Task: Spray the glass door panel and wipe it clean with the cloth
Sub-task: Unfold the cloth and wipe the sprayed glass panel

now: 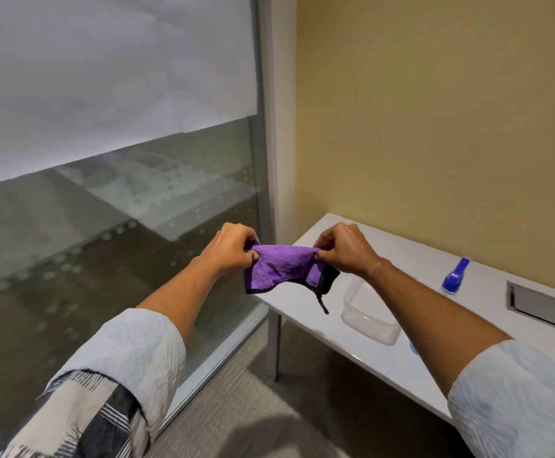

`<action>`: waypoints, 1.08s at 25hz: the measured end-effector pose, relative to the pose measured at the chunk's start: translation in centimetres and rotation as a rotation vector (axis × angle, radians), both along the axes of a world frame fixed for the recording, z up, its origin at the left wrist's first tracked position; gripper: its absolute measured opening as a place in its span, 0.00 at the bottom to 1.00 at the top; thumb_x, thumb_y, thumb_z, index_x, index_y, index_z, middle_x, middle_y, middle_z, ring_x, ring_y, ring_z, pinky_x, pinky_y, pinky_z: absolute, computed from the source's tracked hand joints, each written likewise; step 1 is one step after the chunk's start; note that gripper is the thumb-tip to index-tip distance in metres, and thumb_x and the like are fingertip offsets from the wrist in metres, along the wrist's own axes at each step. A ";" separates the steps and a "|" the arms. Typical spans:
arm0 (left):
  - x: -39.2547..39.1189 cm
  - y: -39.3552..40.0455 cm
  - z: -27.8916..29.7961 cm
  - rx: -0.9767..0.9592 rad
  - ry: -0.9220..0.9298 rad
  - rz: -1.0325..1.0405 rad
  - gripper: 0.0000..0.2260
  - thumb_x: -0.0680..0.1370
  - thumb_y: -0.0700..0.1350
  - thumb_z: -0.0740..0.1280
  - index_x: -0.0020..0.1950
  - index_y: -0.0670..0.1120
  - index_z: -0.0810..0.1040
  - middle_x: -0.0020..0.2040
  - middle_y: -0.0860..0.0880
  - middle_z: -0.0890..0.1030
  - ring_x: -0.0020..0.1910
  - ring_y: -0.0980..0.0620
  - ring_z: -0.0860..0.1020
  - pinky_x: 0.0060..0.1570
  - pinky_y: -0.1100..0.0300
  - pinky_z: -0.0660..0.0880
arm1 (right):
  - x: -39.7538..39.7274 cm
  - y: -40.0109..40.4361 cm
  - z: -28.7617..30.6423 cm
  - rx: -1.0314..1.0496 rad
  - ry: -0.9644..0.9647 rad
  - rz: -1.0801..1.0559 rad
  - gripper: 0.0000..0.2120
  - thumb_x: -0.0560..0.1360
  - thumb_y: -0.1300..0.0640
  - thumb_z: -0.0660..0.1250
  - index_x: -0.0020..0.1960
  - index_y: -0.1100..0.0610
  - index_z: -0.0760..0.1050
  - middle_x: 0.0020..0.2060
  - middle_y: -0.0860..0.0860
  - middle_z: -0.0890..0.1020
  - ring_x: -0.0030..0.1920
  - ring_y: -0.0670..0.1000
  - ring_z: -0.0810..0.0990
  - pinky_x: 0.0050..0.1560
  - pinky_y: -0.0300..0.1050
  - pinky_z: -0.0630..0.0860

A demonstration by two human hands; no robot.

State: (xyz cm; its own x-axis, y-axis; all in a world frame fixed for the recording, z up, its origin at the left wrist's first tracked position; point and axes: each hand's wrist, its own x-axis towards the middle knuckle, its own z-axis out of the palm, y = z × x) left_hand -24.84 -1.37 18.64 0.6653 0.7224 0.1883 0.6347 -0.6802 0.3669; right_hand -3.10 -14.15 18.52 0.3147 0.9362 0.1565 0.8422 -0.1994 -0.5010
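Your left hand [233,247] and right hand [342,249] are both pinched closed on the top edge of the purple cloth [281,267], one at each upper corner, holding it stretched in the air between them. The cloth hangs in front of the near left corner of the white surface [411,256]; its black-trimmed lower edge sags, and a short black loop dangles from the right corner. Your fingertips are partly buried in the folds, so you cannot see exactly how many fingers grip.

The glass door panel [111,226] stands to your left, just past the cloth. Its upper part is frosted white; the lower part is clear with rows of faint dots. What lies behind it is blurred by reflections.

On the surface, your right forearm covers part of a clear plastic container [372,320]; it lies near the front edge and looks empty, though the hidden part cannot be checked. A small blue item just beside it is mostly hidden by your arm. The spray bottle [454,277] shows only its blue top clearly; the body is hard to make out. A recessed metal tray [547,309] is cut off at the right edge.
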 end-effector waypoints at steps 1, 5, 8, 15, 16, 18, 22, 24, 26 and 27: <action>-2.3 -0.7 0.3 0.002 0.001 0.034 0.08 0.70 0.41 0.72 0.48 0.44 0.84 0.42 0.46 0.84 0.41 0.49 0.80 0.43 0.57 0.77 | -1.7 0.1 0.4 -0.007 -0.013 0.050 0.07 0.69 0.60 0.75 0.47 0.57 0.86 0.42 0.54 0.87 0.43 0.52 0.84 0.48 0.46 0.81; -11.0 -3.2 1.9 -0.042 0.024 0.184 0.08 0.68 0.42 0.76 0.46 0.45 0.85 0.36 0.51 0.81 0.36 0.55 0.77 0.38 0.63 0.72 | -8.6 1.6 2.3 -0.076 -0.063 0.254 0.08 0.67 0.58 0.78 0.45 0.57 0.86 0.40 0.53 0.87 0.42 0.50 0.85 0.43 0.41 0.78; -18.0 -5.4 2.7 -0.127 0.035 0.325 0.07 0.66 0.42 0.77 0.43 0.47 0.85 0.33 0.54 0.81 0.35 0.56 0.78 0.39 0.64 0.74 | -14.6 3.1 3.3 -0.141 -0.052 0.354 0.09 0.64 0.56 0.81 0.43 0.55 0.86 0.36 0.52 0.87 0.39 0.49 0.83 0.41 0.40 0.77; -35.6 -12.3 3.3 -0.201 -0.016 0.623 0.06 0.65 0.42 0.78 0.39 0.48 0.85 0.31 0.53 0.81 0.33 0.58 0.77 0.39 0.64 0.75 | -32.0 3.6 4.2 -0.208 0.000 0.597 0.08 0.60 0.58 0.81 0.38 0.56 0.85 0.21 0.41 0.79 0.24 0.36 0.76 0.33 0.36 0.78; -38.7 -13.8 3.3 -0.205 -0.024 0.669 0.06 0.65 0.42 0.79 0.38 0.48 0.85 0.31 0.53 0.81 0.33 0.58 0.77 0.39 0.64 0.74 | -35.2 3.1 4.2 -0.211 -0.004 0.632 0.08 0.60 0.58 0.82 0.38 0.56 0.85 0.23 0.42 0.80 0.25 0.38 0.77 0.34 0.35 0.78; -44.4 -16.7 3.6 -0.212 -0.041 0.741 0.06 0.65 0.42 0.78 0.38 0.48 0.85 0.32 0.53 0.82 0.34 0.59 0.77 0.39 0.66 0.72 | -41.2 2.1 4.2 -0.210 -0.005 0.695 0.09 0.60 0.57 0.82 0.38 0.55 0.86 0.26 0.44 0.81 0.28 0.40 0.77 0.35 0.36 0.78; -55.6 -22.7 4.3 -0.231 -0.053 0.875 0.07 0.65 0.41 0.78 0.41 0.46 0.85 0.35 0.48 0.84 0.35 0.55 0.78 0.39 0.66 0.72 | -53.2 -1.0 4.5 -0.215 0.016 0.823 0.07 0.61 0.59 0.82 0.38 0.55 0.85 0.30 0.48 0.83 0.31 0.43 0.78 0.37 0.36 0.76; -60.4 -25.5 4.8 -0.233 -0.051 0.934 0.07 0.66 0.40 0.78 0.41 0.45 0.85 0.34 0.49 0.82 0.34 0.54 0.78 0.36 0.66 0.72 | -58.6 -2.6 4.8 -0.235 0.051 0.896 0.07 0.62 0.62 0.81 0.39 0.58 0.86 0.31 0.51 0.83 0.31 0.46 0.79 0.37 0.39 0.79; -64.8 -28.4 5.2 -0.226 -0.040 0.987 0.07 0.66 0.40 0.78 0.42 0.44 0.85 0.35 0.49 0.82 0.35 0.54 0.78 0.35 0.66 0.71 | -63.5 -4.3 5.1 -0.266 0.082 0.975 0.08 0.63 0.65 0.80 0.41 0.63 0.85 0.30 0.53 0.82 0.33 0.49 0.80 0.40 0.44 0.82; -66.8 -29.8 5.3 -0.221 -0.036 1.014 0.07 0.66 0.41 0.78 0.43 0.44 0.85 0.35 0.49 0.82 0.36 0.53 0.78 0.35 0.66 0.71 | -65.8 -5.0 5.3 -0.284 0.090 1.013 0.08 0.64 0.66 0.80 0.42 0.64 0.84 0.29 0.52 0.82 0.33 0.50 0.80 0.39 0.44 0.83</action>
